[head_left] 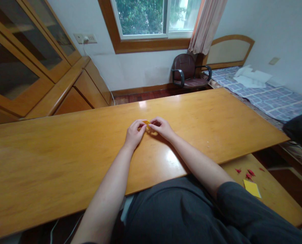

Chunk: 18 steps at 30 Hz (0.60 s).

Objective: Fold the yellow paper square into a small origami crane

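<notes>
Left hand (pixel 135 135), right hand (pixel 163 128): fingers (pixel 154 119) nearly closed, pinching yellow paper (pixel 146 122) over table (pixel 64 156).

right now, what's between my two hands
In the head view, a small yellow folded paper sits between the left hand and right hand, touching both.

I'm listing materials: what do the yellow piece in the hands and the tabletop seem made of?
The yellow piece is probably paper, matching the yellow square in colour; too small to judge finish. The tabletop looks like wood or veneer, glossy: grain and glare show.
</notes>
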Tool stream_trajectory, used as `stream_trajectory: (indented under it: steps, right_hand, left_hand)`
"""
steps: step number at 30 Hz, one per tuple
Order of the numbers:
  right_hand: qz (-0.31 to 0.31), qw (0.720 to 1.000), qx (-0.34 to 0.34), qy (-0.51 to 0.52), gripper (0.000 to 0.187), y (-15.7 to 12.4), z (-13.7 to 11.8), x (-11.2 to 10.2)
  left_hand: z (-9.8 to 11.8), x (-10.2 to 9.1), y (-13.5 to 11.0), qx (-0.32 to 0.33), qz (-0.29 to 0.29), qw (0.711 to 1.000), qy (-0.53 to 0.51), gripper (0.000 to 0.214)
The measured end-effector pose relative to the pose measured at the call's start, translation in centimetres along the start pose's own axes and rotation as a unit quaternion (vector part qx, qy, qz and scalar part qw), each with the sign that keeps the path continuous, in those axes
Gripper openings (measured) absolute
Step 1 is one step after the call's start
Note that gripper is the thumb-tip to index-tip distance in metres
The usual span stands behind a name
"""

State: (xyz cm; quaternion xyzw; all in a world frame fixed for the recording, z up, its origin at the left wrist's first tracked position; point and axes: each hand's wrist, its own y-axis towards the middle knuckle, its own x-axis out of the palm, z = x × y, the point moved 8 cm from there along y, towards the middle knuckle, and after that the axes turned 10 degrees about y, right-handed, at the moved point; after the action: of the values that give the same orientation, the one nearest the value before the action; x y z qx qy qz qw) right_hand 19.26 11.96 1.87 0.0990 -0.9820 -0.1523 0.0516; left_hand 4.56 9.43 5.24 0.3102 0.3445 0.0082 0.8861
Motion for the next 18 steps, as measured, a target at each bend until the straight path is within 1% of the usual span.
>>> stream_trajectory:
  steps: [3, 6, 10, 12, 16, 18]
  right_hand:
    - [0.008, 0.997, -0.058, -0.046, 0.025, -0.1, -1.5, -0.1]
    - [-0.01, 0.993, -0.094, -0.067, 0.023, -0.4, -2.3, 0.3]
    - [-0.036, 0.99, -0.112, -0.081, 0.022, -0.6, -2.6, 0.8]
    - [-0.039, 0.988, -0.12, -0.09, 0.021, -0.7, -2.6, 0.9]
    - [-0.036, 0.985, -0.13, -0.108, 0.018, -0.7, -2.7, 0.9]
    - [-0.027, 0.986, -0.122, -0.109, 0.019, -0.7, -2.6, 0.8]
  left_hand:
    - [-0.4, -0.2, 0.0, -0.021, 0.01, 1.0, -0.009, 0.012]
    - [-1.1, 0.2, -0.2, -0.05, -0.001, 0.998, -0.043, 0.012]
    - [-1.9, 0.9, -0.5, -0.082, -0.015, 0.99, -0.111, 0.013]
    - [-2.2, 1.0, -0.5, -0.092, -0.019, 0.988, -0.125, 0.014]
    - [-2.8, 0.9, -0.6, -0.108, -0.014, 0.99, -0.094, 0.016]
    - [-3.1, 0.9, -0.6, -0.116, -0.015, 0.99, -0.073, 0.018]
